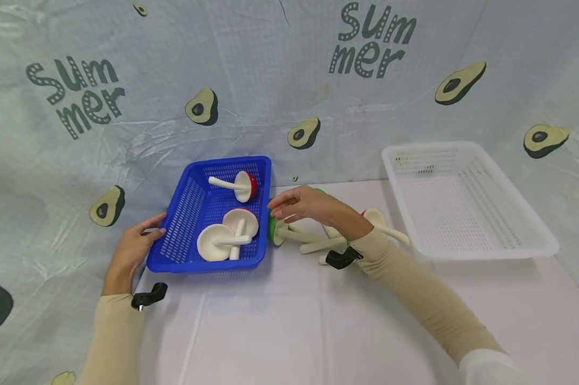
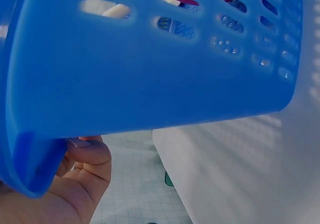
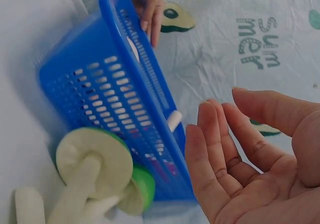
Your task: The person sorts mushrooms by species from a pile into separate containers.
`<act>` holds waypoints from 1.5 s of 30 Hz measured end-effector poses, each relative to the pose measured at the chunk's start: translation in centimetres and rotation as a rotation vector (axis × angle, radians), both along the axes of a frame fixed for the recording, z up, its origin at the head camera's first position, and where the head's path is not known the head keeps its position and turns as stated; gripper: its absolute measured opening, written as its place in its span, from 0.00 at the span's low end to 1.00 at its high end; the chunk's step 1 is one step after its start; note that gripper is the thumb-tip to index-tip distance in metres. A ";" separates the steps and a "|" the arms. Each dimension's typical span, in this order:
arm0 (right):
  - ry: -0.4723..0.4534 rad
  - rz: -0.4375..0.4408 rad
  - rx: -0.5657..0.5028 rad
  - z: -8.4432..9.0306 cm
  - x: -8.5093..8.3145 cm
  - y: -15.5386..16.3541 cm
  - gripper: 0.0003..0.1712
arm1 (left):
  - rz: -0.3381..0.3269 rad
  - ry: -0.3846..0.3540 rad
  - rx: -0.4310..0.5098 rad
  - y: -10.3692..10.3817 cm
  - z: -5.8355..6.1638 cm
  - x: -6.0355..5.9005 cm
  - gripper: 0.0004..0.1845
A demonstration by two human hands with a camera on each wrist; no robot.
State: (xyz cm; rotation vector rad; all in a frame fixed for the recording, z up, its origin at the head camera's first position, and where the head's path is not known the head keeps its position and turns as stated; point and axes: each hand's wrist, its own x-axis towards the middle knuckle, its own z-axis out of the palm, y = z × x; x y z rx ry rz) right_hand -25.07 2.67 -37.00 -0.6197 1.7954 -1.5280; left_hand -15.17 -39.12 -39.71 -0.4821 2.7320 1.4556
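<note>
At the left rim of a blue plastic basket (image 1: 171, 266), my left hand (image 1: 130, 250) grips the edge. Its curled fingers show under the rim in the left wrist view. Inside the basket lie toy mushrooms: one red-capped mushroom (image 1: 243, 187) near the back and two overlapping white-stemmed ones (image 1: 215, 243) in front. My right hand (image 1: 313, 206) hovers just right of the basket, fingers loosely bent and holding nothing. Below it, green-capped toy mushrooms (image 3: 95, 159) rest against the basket's side, partly hidden by the hand in the head view.
More toy mushrooms lie under and beside my right forearm, among them a red-capped mushroom (image 1: 377, 217). A white plastic basket (image 1: 491, 254) stands on the right of the pale tabletop (image 1: 251, 331). A sheet printed with avocados (image 1: 303, 133) hangs behind.
</note>
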 end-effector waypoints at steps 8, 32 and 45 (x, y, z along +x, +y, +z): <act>0.055 -0.052 -0.006 0.2 0.3 3.4 0.26 | 0.020 -0.017 0.001 -0.1 0.1 -0.1 0.28; 0.157 -0.183 -0.005 -1.1 2.8 13.5 0.31 | 0.012 -0.008 0.020 0.1 -0.1 -0.1 0.28; 0.200 -0.308 0.057 -2.2 4.3 16.9 0.27 | 0.026 -0.007 0.008 0.1 -0.1 -0.1 0.28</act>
